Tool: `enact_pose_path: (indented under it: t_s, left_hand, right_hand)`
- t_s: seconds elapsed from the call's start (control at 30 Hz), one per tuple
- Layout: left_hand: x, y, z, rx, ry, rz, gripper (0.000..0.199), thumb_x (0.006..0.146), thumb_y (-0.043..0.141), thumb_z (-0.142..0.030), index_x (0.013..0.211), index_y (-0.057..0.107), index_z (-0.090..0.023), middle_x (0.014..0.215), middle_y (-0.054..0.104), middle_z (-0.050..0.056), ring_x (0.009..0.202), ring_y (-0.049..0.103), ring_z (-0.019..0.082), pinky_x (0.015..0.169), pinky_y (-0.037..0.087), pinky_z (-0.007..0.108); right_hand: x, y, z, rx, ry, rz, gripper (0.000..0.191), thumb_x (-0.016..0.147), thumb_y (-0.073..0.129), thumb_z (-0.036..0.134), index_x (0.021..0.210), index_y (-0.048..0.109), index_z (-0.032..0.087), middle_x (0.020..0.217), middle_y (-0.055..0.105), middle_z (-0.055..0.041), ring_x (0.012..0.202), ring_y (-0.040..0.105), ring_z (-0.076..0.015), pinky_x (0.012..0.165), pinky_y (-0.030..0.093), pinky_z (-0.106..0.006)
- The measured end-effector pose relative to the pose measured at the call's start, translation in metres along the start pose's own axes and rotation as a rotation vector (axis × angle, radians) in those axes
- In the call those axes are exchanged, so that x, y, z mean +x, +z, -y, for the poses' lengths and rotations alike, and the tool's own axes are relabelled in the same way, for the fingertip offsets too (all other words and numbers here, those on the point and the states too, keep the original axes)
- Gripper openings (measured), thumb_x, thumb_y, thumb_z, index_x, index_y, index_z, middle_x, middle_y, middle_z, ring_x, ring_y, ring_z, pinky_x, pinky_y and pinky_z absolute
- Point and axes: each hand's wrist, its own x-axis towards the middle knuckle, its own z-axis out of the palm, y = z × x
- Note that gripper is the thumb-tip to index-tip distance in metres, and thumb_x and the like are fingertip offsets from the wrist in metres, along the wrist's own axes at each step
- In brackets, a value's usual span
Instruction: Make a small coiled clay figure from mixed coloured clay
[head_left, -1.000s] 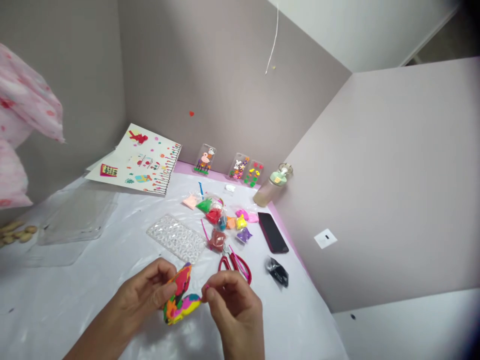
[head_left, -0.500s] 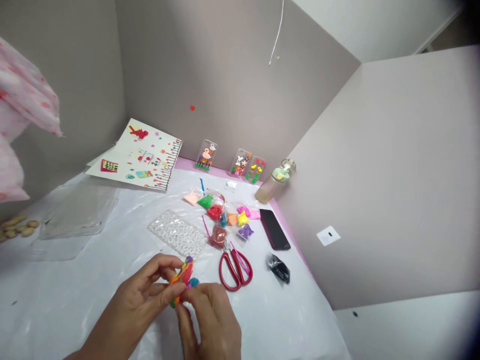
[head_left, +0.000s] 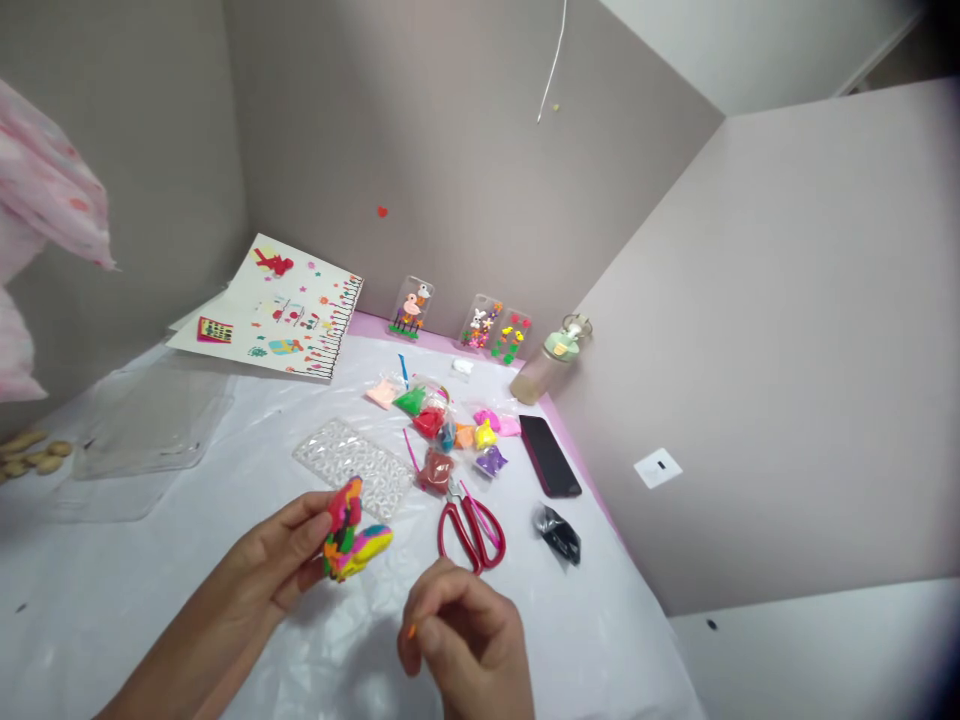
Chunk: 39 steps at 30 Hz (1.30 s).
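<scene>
My left hand point(head_left: 289, 555) pinches a multicoloured clay figure point(head_left: 346, 540), with red, green, yellow, pink and blue parts, by its left side above the white-covered table. To the right and a little nearer to me, my right hand point(head_left: 469, 635) is closed, thumb against fingers, on a tiny bit of orange clay point(head_left: 412, 631). The two hands are apart. Just beyond them lie red-handled scissors point(head_left: 472, 535) with a pink stick tool point(head_left: 481, 515) across them, and a clear textured sheet point(head_left: 352, 465).
Bags of coloured clay point(head_left: 435, 425) lie mid-table. A black phone point(head_left: 550, 456), a bag of black clay point(head_left: 559, 535) and a bottle point(head_left: 551, 360) stand or lie to the right. Decorated phone cases point(head_left: 412, 307) lean on the wall; a drawn-on sheet point(head_left: 266, 310) and clear trays point(head_left: 150, 425) are at left.
My right hand has moved away from the clay figure, down and right, with a bit of orange clay. My left hand has shifted left and turned the figure, showing its yellow side.
</scene>
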Motion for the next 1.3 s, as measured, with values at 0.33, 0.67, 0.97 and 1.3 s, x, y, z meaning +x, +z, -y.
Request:
enact_pose_path:
  t_s: [0.33,0.67,0.97,1.3]
  left_hand:
    - [-0.002,-0.007,0.012,0.243,0.09,0.233,0.029,0.092,0.067,-0.053,0.113,0.07,-0.033,0.111,0.07,-0.001,0.11,0.06,0.022,0.096,0.045,0.029]
    - [0.0,-0.005,0.007,-0.221,-0.134,0.163,0.01,0.089,0.071,-0.034,0.096,0.073,-0.027,0.099,0.07,0.001,0.094,0.064,0.02,0.083,0.055,0.03]
    - [-0.001,0.001,0.0,-0.051,-0.035,0.173,0.012,0.089,0.07,-0.04,0.092,0.069,-0.029,0.099,0.069,-0.001,0.098,0.06,0.02,0.086,0.052,0.025]
    - [0.0,-0.006,0.006,0.187,0.13,0.354,0.025,0.096,0.06,-0.054,0.089,0.065,-0.031,0.093,0.062,-0.004,0.092,0.059,0.018,0.085,0.047,0.024]
  right_hand:
    - [0.004,0.001,0.008,-0.105,-0.214,-0.263,0.005,0.092,0.071,0.023,0.088,0.075,0.024,0.081,0.07,0.0004,0.077,0.067,-0.0141,0.071,0.055,-0.021]
    - [0.001,0.05,-0.012,-0.386,-0.373,-0.228,0.019,0.066,0.058,0.006,0.068,0.069,0.021,0.063,0.069,0.0022,0.057,0.064,-0.0107,0.057,0.048,-0.016]
    - [-0.002,0.017,-0.003,-0.196,-0.045,-0.235,0.008,0.083,0.072,0.02,0.077,0.077,0.023,0.074,0.069,-0.0007,0.067,0.063,-0.0142,0.064,0.05,-0.022]
    - [0.009,0.019,0.006,-0.211,0.031,-0.176,0.013,0.078,0.072,0.022,0.085,0.084,0.025,0.073,0.067,-0.0017,0.066,0.059,-0.0148,0.063,0.049,-0.023]
